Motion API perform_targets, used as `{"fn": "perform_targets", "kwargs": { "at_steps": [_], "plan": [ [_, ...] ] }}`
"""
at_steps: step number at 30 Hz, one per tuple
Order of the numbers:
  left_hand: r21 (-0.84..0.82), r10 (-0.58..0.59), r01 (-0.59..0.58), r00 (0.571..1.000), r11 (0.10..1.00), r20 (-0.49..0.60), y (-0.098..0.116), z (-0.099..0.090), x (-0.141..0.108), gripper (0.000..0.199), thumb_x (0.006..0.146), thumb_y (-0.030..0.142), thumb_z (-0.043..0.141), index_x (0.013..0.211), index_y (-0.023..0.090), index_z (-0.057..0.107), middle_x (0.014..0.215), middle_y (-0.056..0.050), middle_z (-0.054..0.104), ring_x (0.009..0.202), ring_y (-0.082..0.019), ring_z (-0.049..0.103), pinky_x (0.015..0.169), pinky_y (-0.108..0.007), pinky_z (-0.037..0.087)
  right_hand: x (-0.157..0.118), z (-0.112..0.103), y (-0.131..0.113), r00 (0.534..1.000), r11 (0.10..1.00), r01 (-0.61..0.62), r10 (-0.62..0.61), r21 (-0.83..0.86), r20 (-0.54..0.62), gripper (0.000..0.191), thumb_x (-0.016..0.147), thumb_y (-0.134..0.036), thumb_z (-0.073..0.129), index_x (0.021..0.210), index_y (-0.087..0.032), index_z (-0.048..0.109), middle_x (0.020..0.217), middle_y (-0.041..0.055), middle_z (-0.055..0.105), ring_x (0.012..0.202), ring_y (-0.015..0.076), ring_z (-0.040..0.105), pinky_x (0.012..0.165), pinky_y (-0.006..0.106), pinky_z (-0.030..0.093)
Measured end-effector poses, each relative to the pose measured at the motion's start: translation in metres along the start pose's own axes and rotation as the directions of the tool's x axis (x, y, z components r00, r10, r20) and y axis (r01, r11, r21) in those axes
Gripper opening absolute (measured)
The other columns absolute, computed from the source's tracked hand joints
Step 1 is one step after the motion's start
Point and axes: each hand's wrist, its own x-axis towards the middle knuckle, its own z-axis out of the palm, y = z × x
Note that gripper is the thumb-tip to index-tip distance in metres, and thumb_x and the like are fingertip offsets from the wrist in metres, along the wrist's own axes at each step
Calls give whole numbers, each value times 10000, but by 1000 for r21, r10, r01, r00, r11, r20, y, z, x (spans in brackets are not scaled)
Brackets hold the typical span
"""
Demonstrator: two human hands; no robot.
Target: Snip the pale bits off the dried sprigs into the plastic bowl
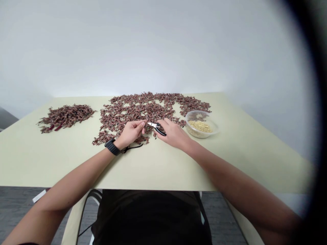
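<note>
My right hand [173,133] is closed around small pliers [157,128] with black handles and short silver jaws. The jaws point left, toward the fingertips of my left hand [131,132]. Thumb and forefinger of that hand are pinched on a small reddish-brown piece [145,121], mostly hidden by the fingers. Whether the jaws touch it, I cannot tell. Beneath and behind both hands spreads a wide layer of similar small reddish-brown pieces [138,110]. A black watch [112,147] is on my left wrist.
To the right stands a clear round plastic bowl [215,131] holding small gold-coloured bits [200,126]. A separate heap of reddish-brown pieces [70,115], with dark red handles [58,127] showing, lies at the left. A thin black item [134,147] rests beside my left wrist. The pale table [163,170] meets a white wall.
</note>
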Motion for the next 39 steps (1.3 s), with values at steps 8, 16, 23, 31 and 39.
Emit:
{"fn": "perform_targets", "kwargs": {
  "at_steps": [8,16,23,31,39],
  "plan": [
    [2,-10,10,1000,1000,-18,-6,-1,2,501,927,595,621,706,146,644,514,15,478,409,-60,285,438,-225,212,0,0,1,1000,999,16,-16,-36,4,349,988,-378,564,1301,-225,550,1125,103,622,934,248,664,769,318,464],
    [6,-16,16,1000,1000,-20,-5,-1,1,483,941,581,610,730,149,662,522,13,481,408,-61,280,442,-229,206,0,-1,0,999,997,38,-38,-65,-3,345,994,-379,550,1301,-222,542,1134,99,621,924,249,666,752,321,452],
    [-11,-23,23,1000,1000,-18,-5,-1,1,483,931,591,622,744,149,669,546,6,496,417,-62,282,440,-234,193,0,-2,0,1000,999,24,-23,-40,13,325,992,-373,554,1277,-217,553,1104,99,619,912,245,657,756,324,443],
    [-30,-25,25,1000,999,0,-3,-2,1,480,935,583,621,730,151,656,538,9,486,416,-62,276,441,-233,181,1,-1,0,1000,1000,14,-14,-10,24,334,989,-362,561,1294,-227,549,1125,105,616,952,256,652,792,332,448],
    [-37,3,-1,999,999,39,-5,-3,1,488,932,581,632,760,131,710,557,-6,543,412,-53,299,433,-231,226,1,2,0,999,986,-44,41,163,18,283,959,-388,597,1180,-212,627,1050,86,639,901,225,615,772,321,420]
  ]
}}
